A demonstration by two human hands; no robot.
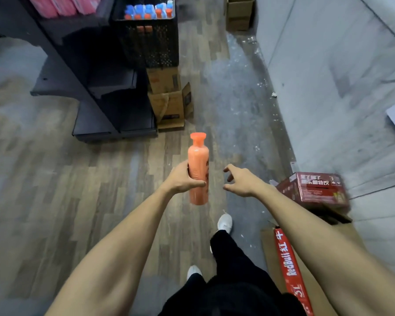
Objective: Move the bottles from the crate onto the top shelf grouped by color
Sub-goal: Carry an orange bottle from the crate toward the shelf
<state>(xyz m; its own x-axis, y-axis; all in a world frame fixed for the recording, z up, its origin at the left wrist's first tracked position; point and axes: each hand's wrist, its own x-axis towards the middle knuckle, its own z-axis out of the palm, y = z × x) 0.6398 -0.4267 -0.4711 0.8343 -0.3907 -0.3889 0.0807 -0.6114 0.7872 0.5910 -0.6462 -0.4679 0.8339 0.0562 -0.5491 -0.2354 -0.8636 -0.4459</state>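
The left hand (183, 179) grips an orange bottle (198, 169) upright above the wooden floor (78, 179). The right hand (240, 181), just beside it, holds nothing, fingers loosely spread. Ahead, a black crate (151, 42) holds what look like blue-capped and orange-capped bottles (148, 11), blurred.
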